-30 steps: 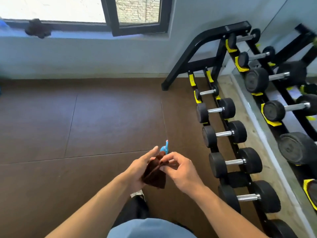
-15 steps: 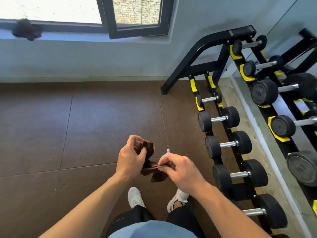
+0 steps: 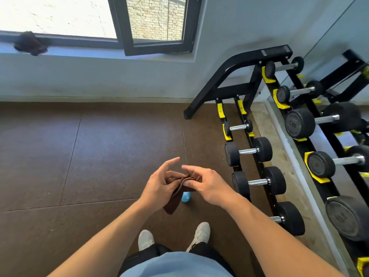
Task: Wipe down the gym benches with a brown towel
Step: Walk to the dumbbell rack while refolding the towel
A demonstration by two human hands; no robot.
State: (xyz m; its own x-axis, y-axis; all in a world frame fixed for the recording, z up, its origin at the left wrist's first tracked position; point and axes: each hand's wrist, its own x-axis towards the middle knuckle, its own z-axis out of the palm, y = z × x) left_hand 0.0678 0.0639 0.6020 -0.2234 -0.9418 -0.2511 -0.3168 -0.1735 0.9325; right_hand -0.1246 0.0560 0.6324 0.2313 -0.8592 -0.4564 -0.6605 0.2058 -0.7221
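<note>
**Towel folded flat, no bench in view**

Towel (image 3: 178,188) sits between both hands in front of the waist, now a flat folded strip where half a second ago it was bunched into the left fist. The left hand (image 3: 157,184) holds it with thumb and lower fingers closed on the fold while the forefinger sticks out straight; the right hand (image 3: 207,184) pinches the upper edge between thumb and forefinger, its other fingers loose. A small blue object (image 3: 186,196) shows just below the grip, partly behind the cloth (earlier it poked up above the hands); whether a hand carries it or it lies on the floor (image 3: 89,156) I cannot tell.

By my reading, the cloth is being readied as a wiping pad and no wiping has begun, since no bench appears anywhere in the head view.

Room around the grip: to its left and ahead, bare brown floor runs to the wall, well apart from anything. To its right the dumbbell rack (image 3: 257,156) stands near, its closest weights just beyond the right wrist, so a wide swing that way could knock metal. Below the grip are two white shoes (image 3: 199,234). Far ahead and left, a dark cloth (image 3: 31,44) rests on the window sill.
</note>
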